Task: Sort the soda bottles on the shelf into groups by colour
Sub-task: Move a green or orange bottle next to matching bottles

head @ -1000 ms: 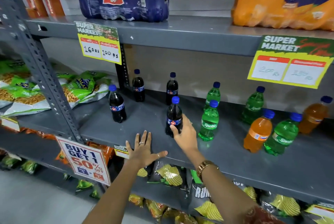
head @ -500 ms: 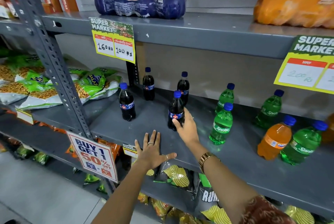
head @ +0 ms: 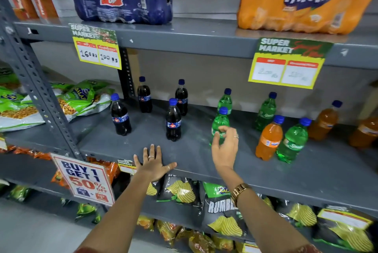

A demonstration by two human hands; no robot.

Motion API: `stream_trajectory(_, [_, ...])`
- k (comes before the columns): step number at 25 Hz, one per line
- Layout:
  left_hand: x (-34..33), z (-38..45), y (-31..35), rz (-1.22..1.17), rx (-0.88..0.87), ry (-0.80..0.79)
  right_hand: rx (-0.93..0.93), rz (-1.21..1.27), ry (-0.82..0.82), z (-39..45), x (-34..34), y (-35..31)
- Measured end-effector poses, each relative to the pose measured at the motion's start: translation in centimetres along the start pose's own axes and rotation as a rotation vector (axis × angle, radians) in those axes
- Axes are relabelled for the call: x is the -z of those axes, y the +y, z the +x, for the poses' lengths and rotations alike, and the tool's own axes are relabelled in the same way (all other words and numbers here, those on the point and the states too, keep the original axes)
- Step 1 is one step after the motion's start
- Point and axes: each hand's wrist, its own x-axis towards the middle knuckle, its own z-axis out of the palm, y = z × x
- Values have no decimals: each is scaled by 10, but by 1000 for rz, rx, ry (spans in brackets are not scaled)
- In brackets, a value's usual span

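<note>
Right hand (head: 224, 146) is half-curled, gripping nothing, just touching the nearest green plastic soda bottle (head: 219, 125) mid-shelf. Left hand (head: 153, 162) lies flat, spread on the grey metal shelf (head: 266, 173). I'd wrap low around its label.

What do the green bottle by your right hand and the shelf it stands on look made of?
Green bottle: likely clear tinted plastic, glossy; light shows through it, blue screw cap. Shelf: likely painted metal, matt grey with scuffs and a thin folded front edge.
</note>
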Motion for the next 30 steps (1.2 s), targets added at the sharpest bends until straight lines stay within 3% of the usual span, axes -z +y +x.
stream_trajectory(4, [-10,-10,24,21,-31,54,137,-320,73,20,52,23])
stream_trajectory(8, [-21,-20,62,75,-87,50,6,-415,162,37,84,40])
stream_trajectory(16, [-32,-31,123,207,-196,29,-219,-286,-67,60,103,62])
stream_trajectory(21, [-41,-37,151,183,-247,41,-113,-375,-204,52,121,73])
stream_trajectory(25, [-53,-41,181,157,-383,124,0,-381,-90,24,146,85])
stream_trajectory(30, [-70,-47,222,133,-533,152,-45,-355,167,18,189,107])
